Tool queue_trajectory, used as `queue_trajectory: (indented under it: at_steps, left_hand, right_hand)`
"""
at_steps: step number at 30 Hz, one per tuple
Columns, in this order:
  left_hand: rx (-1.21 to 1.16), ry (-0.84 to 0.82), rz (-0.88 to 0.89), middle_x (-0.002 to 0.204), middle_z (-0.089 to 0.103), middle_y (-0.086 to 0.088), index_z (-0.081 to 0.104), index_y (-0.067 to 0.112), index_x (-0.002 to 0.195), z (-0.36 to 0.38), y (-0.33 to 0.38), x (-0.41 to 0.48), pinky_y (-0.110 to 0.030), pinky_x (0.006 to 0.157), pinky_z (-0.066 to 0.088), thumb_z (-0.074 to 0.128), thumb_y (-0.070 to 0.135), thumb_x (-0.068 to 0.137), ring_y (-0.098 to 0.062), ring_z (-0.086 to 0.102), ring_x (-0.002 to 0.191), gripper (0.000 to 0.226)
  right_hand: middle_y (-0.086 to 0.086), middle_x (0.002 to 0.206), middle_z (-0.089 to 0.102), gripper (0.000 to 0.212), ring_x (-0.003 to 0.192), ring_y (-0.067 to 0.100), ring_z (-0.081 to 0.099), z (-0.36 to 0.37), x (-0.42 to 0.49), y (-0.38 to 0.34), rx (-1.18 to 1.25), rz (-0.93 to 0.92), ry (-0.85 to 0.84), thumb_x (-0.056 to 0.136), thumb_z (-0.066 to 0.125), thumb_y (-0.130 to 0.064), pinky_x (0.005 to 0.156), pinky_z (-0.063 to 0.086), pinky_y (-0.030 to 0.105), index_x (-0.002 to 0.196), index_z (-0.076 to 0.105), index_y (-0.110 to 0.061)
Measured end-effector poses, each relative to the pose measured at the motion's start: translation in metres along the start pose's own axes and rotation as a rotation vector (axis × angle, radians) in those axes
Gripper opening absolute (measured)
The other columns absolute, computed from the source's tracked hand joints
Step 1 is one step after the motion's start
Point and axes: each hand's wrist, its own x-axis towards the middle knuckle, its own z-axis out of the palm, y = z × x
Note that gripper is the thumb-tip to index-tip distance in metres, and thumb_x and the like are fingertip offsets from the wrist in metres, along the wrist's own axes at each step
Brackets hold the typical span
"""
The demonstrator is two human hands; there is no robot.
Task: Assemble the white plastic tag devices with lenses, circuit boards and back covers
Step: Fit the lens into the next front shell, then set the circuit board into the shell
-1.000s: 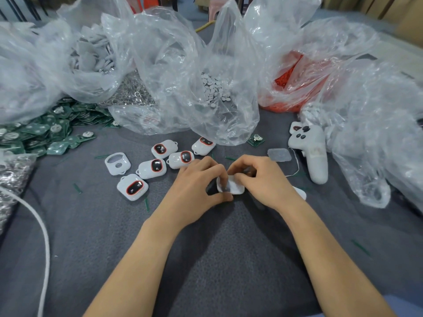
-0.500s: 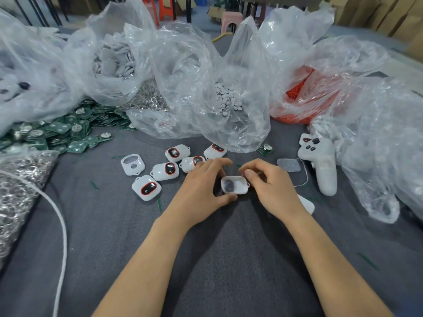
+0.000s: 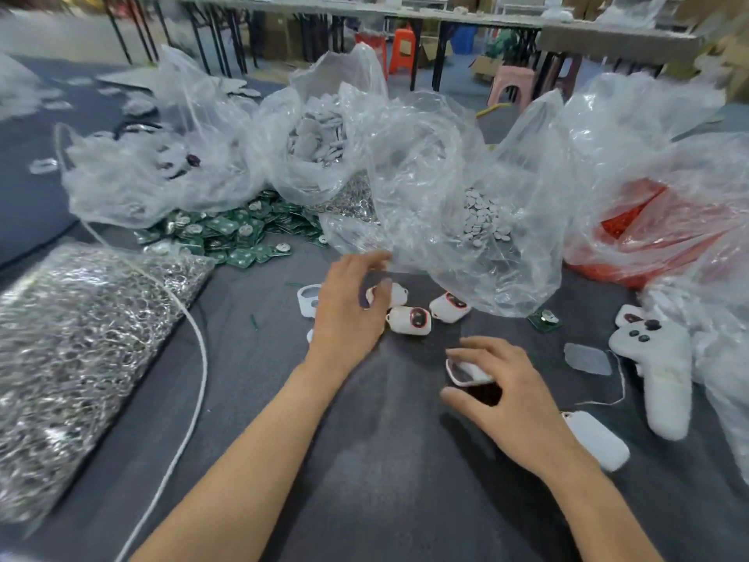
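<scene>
On the grey cloth tabletop [image 3: 364, 460], centre-right: right hand [image 3: 506, 395] grips one white plastic tag shell [image 3: 466, 373], hollow side up, fingertips curled over its far edge and thumb at the near edge. Whether the shell touches the cloth cannot be told. Something dark shows inside it, possibly a lens, but blur prevents certainty.

Left hand [image 3: 350, 310] is apart from the shell, fingers spread and relaxed, nothing visibly held. It hovers over the cluster of finished white tags with red-ringed dark lenses [image 3: 409, 320], fingertips near the clear plastic bag of small pale discs [image 3: 482, 221]. Heap of green circuit boards [image 3: 235, 237] lies further left, well apart from the shell.

Judgement: the step in hand is fetching the next insert for the held shell. Board heap or disc bag as target: cannot tell. Next move calls for pinching out a single piece with the left hand, carrying it to the shell and seating it flat, with the right hand keeping the shell level.
</scene>
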Motion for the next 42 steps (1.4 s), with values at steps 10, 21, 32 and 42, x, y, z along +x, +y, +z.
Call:
queue_trajectory:
  at_steps: [10,21,32,42]
  left_hand:
    - [0.958,-0.343,-0.161,0.123,0.059,-0.013,0.058,0.017,0.127,-0.077,-0.106,0.080,-0.047,0.099,0.037,0.050,0.020,0.096,-0.033,0.048,0.119,0.033]
    - [0.319,0.117,0.035,0.093,0.066,0.006,0.065,0.019,0.100,-0.027,-0.029,0.040,-0.022,0.075,0.041,0.050,0.013,0.089,-0.012,0.056,0.085,0.019]
    - [0.353,-0.176,-0.297,0.108,0.066,0.002,0.065,0.021,0.121,-0.072,-0.072,0.027,-0.014,0.081,0.034,0.063,0.015,0.090,-0.015,0.060,0.105,0.032]
    - [0.531,-0.128,-0.285,0.122,0.059,-0.003,0.069,0.014,0.098,-0.080,-0.090,0.020,-0.035,0.100,0.030,0.070,0.025,0.086,-0.029,0.042,0.120,0.017]
  right_hand:
    - [-0.011,0.099,0.059,0.036,0.098,0.013,0.047,0.010,0.005,-0.001,0.029,-0.047,0.098,0.072,0.082,-0.014,0.086,0.025,-0.001,0.105,0.071,-0.022]
    - [-0.010,0.093,0.066,0.014,0.083,-0.007,0.059,0.002,0.004,-0.001,0.289,0.042,0.306,0.080,0.074,-0.017,0.072,0.041,0.005,0.093,0.071,-0.022]
    - [-0.012,0.090,0.067,0.013,0.085,-0.006,0.059,0.005,0.008,0.005,0.265,0.101,0.257,0.084,0.070,-0.011,0.073,0.040,0.002,0.092,0.071,-0.021]
    - [-0.012,0.089,0.067,0.014,0.087,-0.009,0.058,0.003,0.006,0.006,0.206,0.084,0.237,0.085,0.068,-0.008,0.071,0.037,-0.002,0.093,0.073,-0.019]
